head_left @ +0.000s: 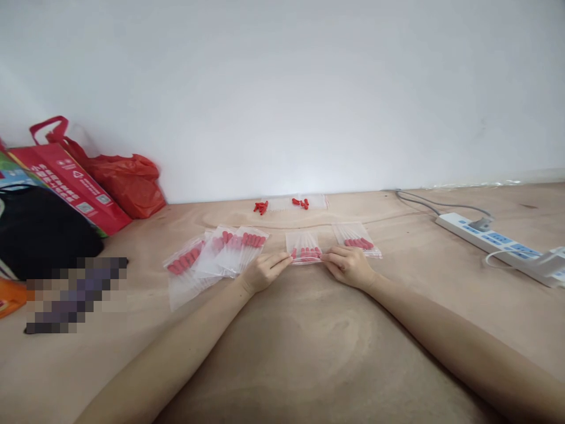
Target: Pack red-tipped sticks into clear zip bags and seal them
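A small clear zip bag [302,240] with several red-ended pieces lies flat on the wooden table [304,341], its red-lined edge toward me. My left hand [265,271] pinches the left corner of that edge, and my right hand [348,266] pinches its right corner. Just beyond my right hand lies another bag [351,231] with red-ended pieces, partly covered by the fingers. Several overlapping filled bags [220,250] fan out to the left, beside my left hand.
Loose red pieces [261,207] and clear bags [280,203] lie near the wall. A white power strip [494,240] with cables is at the right. Red bags [132,182], a black bag [48,229] and a blurred-out item [79,297] are at the left.
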Tool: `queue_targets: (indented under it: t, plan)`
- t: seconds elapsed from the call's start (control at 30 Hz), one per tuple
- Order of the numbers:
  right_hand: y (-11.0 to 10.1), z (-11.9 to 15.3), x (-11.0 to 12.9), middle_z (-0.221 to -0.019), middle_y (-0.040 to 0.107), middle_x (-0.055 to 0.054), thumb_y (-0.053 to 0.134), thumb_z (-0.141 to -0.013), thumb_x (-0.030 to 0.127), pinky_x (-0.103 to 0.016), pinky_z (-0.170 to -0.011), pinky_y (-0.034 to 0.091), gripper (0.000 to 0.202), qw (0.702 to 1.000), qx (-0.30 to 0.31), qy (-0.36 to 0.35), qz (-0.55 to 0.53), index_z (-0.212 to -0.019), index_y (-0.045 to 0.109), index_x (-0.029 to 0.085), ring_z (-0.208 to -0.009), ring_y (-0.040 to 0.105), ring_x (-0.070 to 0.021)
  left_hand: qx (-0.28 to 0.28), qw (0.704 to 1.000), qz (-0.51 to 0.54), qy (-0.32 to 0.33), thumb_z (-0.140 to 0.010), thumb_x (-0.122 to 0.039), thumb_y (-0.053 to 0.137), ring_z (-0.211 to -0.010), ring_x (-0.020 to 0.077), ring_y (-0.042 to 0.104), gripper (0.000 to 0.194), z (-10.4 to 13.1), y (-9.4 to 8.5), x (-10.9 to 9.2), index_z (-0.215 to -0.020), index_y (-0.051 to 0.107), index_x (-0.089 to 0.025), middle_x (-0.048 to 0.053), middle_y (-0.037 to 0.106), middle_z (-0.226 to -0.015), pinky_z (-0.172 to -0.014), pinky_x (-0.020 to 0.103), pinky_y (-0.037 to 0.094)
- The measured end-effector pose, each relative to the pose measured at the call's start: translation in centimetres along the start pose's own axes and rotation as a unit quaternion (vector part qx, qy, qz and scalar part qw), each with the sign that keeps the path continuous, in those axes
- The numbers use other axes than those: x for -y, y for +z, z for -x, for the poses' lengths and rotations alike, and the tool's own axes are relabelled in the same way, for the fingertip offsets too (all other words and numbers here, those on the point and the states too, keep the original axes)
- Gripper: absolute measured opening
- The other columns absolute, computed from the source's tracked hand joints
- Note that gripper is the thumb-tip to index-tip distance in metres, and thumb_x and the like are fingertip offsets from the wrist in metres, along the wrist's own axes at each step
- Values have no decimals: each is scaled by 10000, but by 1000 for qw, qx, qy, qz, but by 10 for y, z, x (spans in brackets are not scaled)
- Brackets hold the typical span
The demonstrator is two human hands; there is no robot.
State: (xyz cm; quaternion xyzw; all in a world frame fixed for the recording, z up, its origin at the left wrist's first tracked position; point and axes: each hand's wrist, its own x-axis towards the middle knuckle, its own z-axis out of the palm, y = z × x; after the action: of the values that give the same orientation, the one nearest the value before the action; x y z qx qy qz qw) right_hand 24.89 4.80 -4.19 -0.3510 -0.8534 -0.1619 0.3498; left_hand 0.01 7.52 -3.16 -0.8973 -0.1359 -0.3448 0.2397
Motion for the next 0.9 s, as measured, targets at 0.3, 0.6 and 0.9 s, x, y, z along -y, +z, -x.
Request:
queue_targets:
  t: [0.3, 0.6, 0.9]
  plan:
    - [1, 4, -6, -661, 638, -12, 476, -810, 192, -211, -502, 365, 176, 999, -33, 3, -40, -756, 643, 186, -582, 552, -104, -17, 998, -17, 53, -860, -77, 385, -766, 140, 628, 188, -8, -6, 0, -920, 563, -91, 78, 660, -837, -677, 256, 542]
    - [0, 3, -7, -667, 641, -12, 483, -809, 198, -214, -499, 341, 172, 999, -25, -15, -22, -751, 644, 181, -582, 545, -101, -7, 998, -15, 64, -853, -65, 377, -728, 140, 627, 196, -10, -5, 1, -883, 569, -89, 79, 662, -818, -661, 266, 544]
    - [4, -10, 9, -705, 625, -17, 493, -811, 208, -244, -548, 304, 137, 992, -44, -94, 78, -839, 625, 186, -664, 489, -118, -7, 999, 8, 38, -842, -79, 411, -723, 134, 628, 162, -15, -4, -3, -875, 570, -91, 77, 657, -813, -679, 261, 545]
